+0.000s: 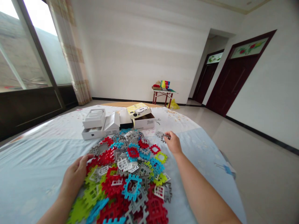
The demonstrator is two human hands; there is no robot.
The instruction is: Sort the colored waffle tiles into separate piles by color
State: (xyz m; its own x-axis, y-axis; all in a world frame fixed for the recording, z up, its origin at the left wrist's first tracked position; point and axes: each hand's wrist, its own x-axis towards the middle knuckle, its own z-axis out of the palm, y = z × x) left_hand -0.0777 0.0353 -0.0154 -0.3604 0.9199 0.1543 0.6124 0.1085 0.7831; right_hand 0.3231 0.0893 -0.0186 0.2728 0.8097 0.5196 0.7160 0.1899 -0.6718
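Note:
A large heap of notched plastic interlocking building pieces (132, 187) in red, blue, green, grey and white lies on the table in front of me. At the heap's left edge, my left hand (76, 172) rests with fingers stretched against the red pieces (106, 156); its fingertips are partly hidden. To the right of the heap's far end, my right hand (173, 142) pinches a grey interlocking piece (160, 135) between thumb and fingers, at or just above the cloth. Small white window-shaped pieces (159, 191) lie among the others.
Behind the heap stand open white boxes (100, 134) and a box with a yellow printed lid (139, 110). A pale blue and white cloth (203, 161) covers the round table. Farther back, a small folding table (163, 91) holds colourful items by the wall.

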